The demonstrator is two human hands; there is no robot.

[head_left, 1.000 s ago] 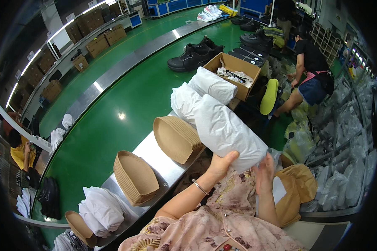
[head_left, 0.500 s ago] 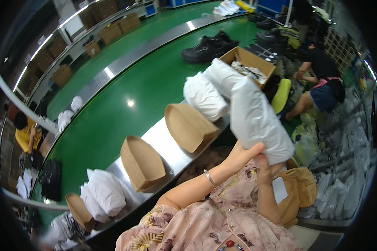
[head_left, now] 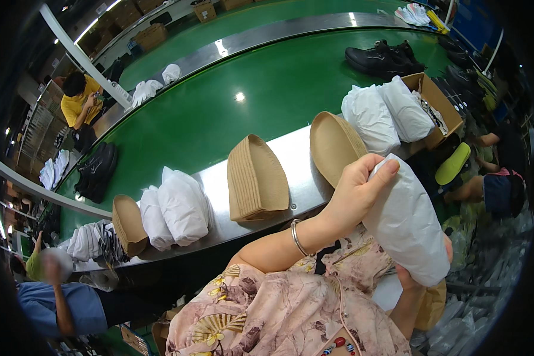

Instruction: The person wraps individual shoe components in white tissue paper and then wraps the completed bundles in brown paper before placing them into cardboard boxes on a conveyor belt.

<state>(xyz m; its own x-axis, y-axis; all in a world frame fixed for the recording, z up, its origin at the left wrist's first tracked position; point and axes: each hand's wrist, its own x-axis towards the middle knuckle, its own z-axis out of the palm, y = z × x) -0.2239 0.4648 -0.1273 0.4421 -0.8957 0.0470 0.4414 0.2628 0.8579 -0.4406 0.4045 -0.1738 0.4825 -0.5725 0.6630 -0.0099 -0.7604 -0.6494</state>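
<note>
A long bundle wrapped in white paper [head_left: 406, 219] is between my two hands, slanting down to the right. At its upper end my left hand [head_left: 362, 187] is closed, thumb on top and fingers round the edge. My right hand [head_left: 414, 276] grips the lower end, its fingers partly hidden behind the bundle. Just beyond my left hand, a nested stack of brown pulp shoe inserts [head_left: 332, 145] stands on the metal ledge [head_left: 293, 151]. A second stack of brown inserts [head_left: 258, 178] is further left. Two more white wrapped bundles [head_left: 377, 118] lie beside the open cardboard box [head_left: 448, 113].
Past the ledge runs a green conveyor belt [head_left: 219, 130] carrying black shoes [head_left: 382, 59] at the far right. More white bundles [head_left: 175, 207] and an insert stack [head_left: 129, 225] sit at left. Co-workers are at left and right; clear plastic bags [head_left: 474, 296] are piled at lower right.
My view has swung left, so the scene sits further right. My left hand has gone from the bundle's lower end to its upper end; my right hand stays at the lower end.
</note>
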